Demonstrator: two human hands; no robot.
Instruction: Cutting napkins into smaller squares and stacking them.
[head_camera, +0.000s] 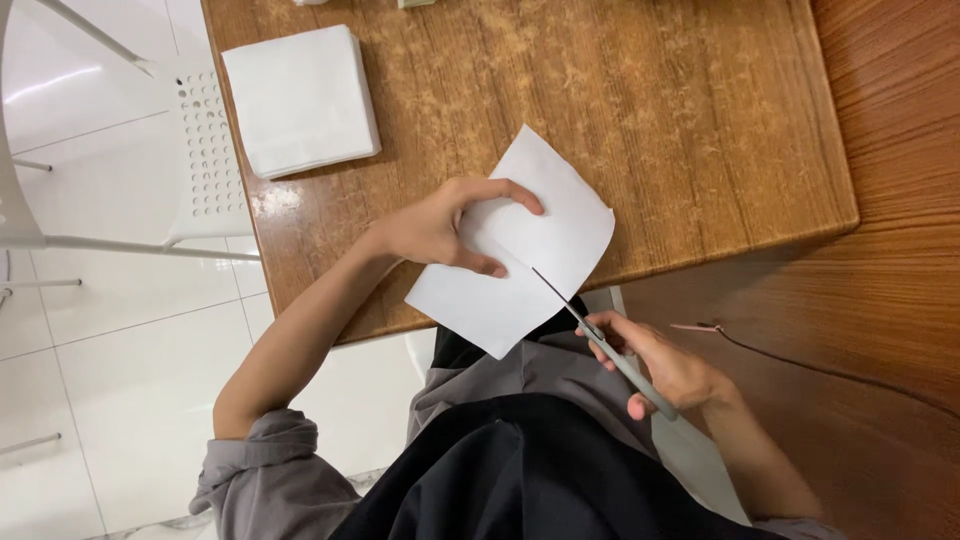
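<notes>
- The brown wood-grain surface (620, 110) carries the work, its near edge above the person's lap.
- A white plastic chair with a perforated back (205, 150) stands at its left side.
- A square stack of white folded napkins (300, 98) lies at the far left corner, well apart from the hands.
- The white paper sheet (520, 250) overhangs the near edge, curling upward.
- The left hand (440, 228) pinches the sheet, fingers (505, 193) clenched over its top.
- The right hand (665, 365) grips grey-handled scissors (600, 340), the blades entering the sheet's lower edge.
- Risk: the unsupported, curling paper may buckle and the cut wander; the left thumb sits near the blade tip.
</notes>
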